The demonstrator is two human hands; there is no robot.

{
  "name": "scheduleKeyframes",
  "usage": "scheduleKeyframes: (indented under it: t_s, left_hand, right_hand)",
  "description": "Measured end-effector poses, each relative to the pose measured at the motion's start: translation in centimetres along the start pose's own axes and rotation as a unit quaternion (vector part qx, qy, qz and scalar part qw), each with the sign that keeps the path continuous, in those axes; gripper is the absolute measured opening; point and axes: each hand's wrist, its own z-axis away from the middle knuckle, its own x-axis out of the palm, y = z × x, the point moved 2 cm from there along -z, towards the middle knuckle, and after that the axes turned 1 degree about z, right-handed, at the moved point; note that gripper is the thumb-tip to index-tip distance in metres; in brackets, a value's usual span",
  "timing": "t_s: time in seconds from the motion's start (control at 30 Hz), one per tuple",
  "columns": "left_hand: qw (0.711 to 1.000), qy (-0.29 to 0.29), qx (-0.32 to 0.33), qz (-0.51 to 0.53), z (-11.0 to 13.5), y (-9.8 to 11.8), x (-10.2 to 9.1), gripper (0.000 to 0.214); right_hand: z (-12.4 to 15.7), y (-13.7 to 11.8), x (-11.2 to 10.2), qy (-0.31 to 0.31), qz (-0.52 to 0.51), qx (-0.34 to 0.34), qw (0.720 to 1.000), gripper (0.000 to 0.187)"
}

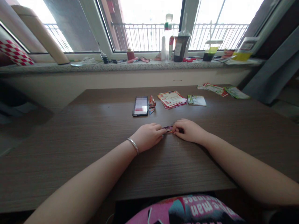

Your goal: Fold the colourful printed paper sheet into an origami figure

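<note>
My left hand (147,136), with a silver bangle at the wrist, rests on the table with its fingers closed on one end of a small colourful printed strip (167,128). The other end is pinched by my right hand (190,130). Fingers cover most of the strip, so I cannot tell whether it is folded paper or a wrapper. Beyond my left hand lies a phone (140,106) with its screen lit. A crumpled or folded orange and blue printed piece (152,104) sits right beside the phone.
A stack of red-edged printed sheets (172,99) and a smaller green-white stack (196,100) lie farther back on the brown table (93,130). More printed sheets (215,89) are at the back right. Bottles and cups, including a dark cup (181,46), stand on the windowsill (135,66).
</note>
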Motion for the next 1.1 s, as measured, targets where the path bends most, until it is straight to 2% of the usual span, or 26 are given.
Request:
scheduleKeyframes:
  t_s: [0.43, 0.67, 0.93, 1.1]
  left_hand:
    - [0.999, -0.018, 0.008, -0.028, -0.3, 0.7, -0.5, 0.03]
    - [0.999, -0.021, 0.008, -0.034, -0.4, 0.7, -0.6, 0.029]
    - [0.997, -0.03, 0.013, -0.072, -0.2, 1.2, -0.6, 0.023]
    - [0.997, -0.037, 0.011, -0.07, 0.0, 1.3, -0.7, 0.024]
  right_hand:
    - [0.3, -2.6, -1.1, -0.02, 0.143, 0.053, 0.988, 0.012]
    - [0.6, -3.3, -1.1, -0.031, 0.162, 0.019, 0.986, 0.025]
    - [0.4, -3.8, -1.2, -0.054, 0.191, 0.009, 0.98, 0.03]
    - [0.4, -3.5, -1.4, -0.08, 0.166, -0.013, 0.983, 0.03]
